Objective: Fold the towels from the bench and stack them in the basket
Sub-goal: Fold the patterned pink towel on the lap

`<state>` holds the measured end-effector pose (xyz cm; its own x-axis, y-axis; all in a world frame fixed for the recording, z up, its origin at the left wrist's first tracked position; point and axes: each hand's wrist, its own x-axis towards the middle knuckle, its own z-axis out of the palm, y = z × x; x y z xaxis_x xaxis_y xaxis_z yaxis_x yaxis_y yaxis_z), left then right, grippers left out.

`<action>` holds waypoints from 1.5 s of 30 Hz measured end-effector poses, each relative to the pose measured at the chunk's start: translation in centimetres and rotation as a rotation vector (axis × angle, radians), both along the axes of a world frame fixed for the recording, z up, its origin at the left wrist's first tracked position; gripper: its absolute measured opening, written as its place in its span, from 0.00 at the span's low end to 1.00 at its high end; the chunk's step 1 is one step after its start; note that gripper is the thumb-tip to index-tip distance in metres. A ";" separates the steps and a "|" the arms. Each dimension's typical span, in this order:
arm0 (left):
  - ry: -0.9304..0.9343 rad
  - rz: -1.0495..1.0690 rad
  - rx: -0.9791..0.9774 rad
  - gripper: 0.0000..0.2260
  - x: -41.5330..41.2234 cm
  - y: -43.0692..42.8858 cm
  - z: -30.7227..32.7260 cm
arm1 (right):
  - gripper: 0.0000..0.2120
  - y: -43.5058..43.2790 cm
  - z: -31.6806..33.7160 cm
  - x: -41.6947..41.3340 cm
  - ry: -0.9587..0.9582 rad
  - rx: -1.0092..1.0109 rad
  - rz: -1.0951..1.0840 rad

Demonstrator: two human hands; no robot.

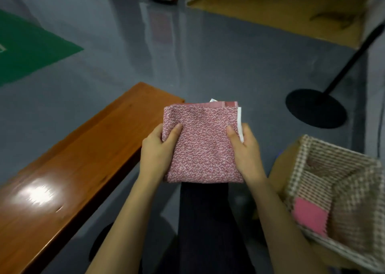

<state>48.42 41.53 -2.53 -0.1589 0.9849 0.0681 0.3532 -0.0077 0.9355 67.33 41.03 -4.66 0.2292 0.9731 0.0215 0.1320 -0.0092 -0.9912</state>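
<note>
Folded into a thick square, the pink towel [203, 143] sits in mid-air, off the near right edge of the tabletop [68, 169] and above the dark-clothed lap. Left hand [158, 151] on its left edge, right hand [243, 149] on its right edge — thumbs laid across the top face, fingers [249, 132] wrapped round the sides and mostly hidden underneath, so a two-sided grip on the cloth. White inner layer peeking out along the right edge and at the far corner.

To the right, tilted toward the lap, the checked-lined basket [300, 157], with a pink folded piece [310, 216] already lying against its near-left wall. Nothing of the bench's towels visible on the shown part of the tabletop. Further off on the floor, the round black base of a stand [315, 108].

Probably at the carry-over step: fold done, placing still ahead.

Risks from here, as a guess:
- Layers sliding apart on the way across, since only the edges are pinched and the white layer already stands proud of the fold.
- Far end drooping and opening if one hand lets go early.
- Catching the basket's left rim on entry — the basket leans, and its opening faces away from a straight sideways path.
- Landing askew on the pink piece rather than flat on top, leaving a lopsided stack.
</note>
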 end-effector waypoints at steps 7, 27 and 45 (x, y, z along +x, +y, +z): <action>0.064 -0.255 -0.076 0.11 13.2 2.4 -2.2 | 0.06 -3.2 -2.6 12.4 -0.037 0.007 -0.290; 0.364 -0.766 -0.322 0.14 36.8 0.1 -15.2 | 0.08 -12.3 -14.3 33.0 0.118 -0.285 -0.627; 1.009 -0.837 -0.176 0.10 41.0 -2.2 -21.6 | 0.10 -14.3 -24.0 33.5 0.146 -0.512 -0.646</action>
<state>89.45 39.32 -24.17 0.5420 0.7681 -0.3410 0.8387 -0.4685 0.2776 100.87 26.76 -28.70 0.7113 0.5310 -0.4605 -0.1834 -0.4923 -0.8509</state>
